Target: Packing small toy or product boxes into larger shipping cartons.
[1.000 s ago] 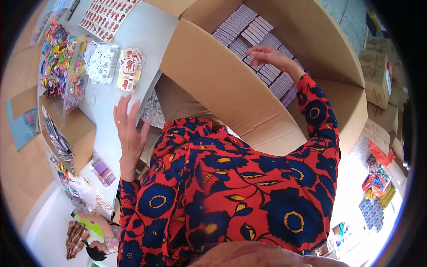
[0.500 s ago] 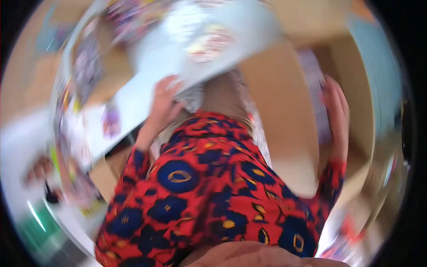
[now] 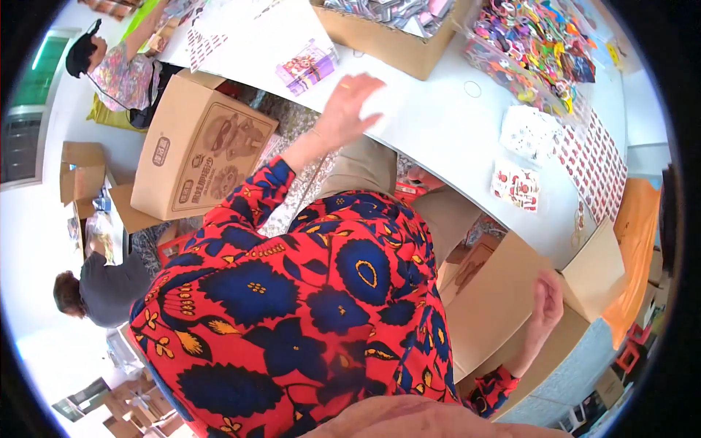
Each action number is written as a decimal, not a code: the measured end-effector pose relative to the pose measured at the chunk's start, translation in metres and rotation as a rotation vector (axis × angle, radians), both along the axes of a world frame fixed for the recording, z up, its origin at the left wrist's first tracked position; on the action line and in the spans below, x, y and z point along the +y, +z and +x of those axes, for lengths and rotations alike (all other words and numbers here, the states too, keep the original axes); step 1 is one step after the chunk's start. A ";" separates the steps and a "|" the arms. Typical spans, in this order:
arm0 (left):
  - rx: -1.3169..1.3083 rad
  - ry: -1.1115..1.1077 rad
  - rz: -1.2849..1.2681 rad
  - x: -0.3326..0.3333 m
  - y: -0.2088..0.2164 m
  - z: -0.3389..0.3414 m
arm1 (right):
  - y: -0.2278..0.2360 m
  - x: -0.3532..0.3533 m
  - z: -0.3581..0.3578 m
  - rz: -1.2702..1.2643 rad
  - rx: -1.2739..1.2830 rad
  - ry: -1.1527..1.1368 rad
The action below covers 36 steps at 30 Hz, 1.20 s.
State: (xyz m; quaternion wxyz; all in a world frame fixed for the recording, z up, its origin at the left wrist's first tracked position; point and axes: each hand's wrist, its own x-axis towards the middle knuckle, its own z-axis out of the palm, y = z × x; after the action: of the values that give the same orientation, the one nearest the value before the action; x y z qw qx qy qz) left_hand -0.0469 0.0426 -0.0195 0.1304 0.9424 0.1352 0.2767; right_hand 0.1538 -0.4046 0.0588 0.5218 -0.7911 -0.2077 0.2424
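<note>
My left hand (image 3: 347, 113) is above the near edge of the white table, fingers spread and nothing in them. Closest to it lies a purple printed packet (image 3: 307, 66). On the right my right hand (image 3: 544, 310) hangs over an open cardboard box (image 3: 493, 299), its fingers loosely bent and apart, holding nothing I can see. The inner walls of the box show, but its bottom is partly hidden by my arm and red patterned sleeve.
On the white table (image 3: 431, 120) stand a cardboard box of flat packets (image 3: 394, 40) and a clear bin of colourful small items (image 3: 529, 44). Printed sheets (image 3: 595, 164) and small printed bags (image 3: 516, 185) lie at right. A closed carton (image 3: 197, 150) and two people are at left.
My view has turned, and the table now fills more of it. My right hand has come away from a purple striped stack in the box. My left hand is still by the table edge.
</note>
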 end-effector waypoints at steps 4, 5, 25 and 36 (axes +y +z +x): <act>0.034 0.296 0.032 0.082 -0.007 -0.032 | -0.009 0.047 0.010 -0.101 -0.207 0.271; 0.098 0.398 0.038 0.102 -0.014 -0.034 | -0.005 0.068 -0.001 -0.130 -0.198 0.319; 0.395 0.524 -0.148 0.166 -0.015 -0.070 | -0.029 0.206 -0.037 -0.214 -0.081 0.674; -0.202 0.405 -0.382 0.102 0.005 -0.049 | -0.034 0.305 -0.066 0.032 -0.238 0.605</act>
State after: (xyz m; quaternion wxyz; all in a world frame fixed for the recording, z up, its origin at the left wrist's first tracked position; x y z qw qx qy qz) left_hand -0.0962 0.1446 -0.0145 0.2603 0.8225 0.3563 0.3589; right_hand 0.0876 -0.0996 0.0246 0.4105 -0.7081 -0.4966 0.2890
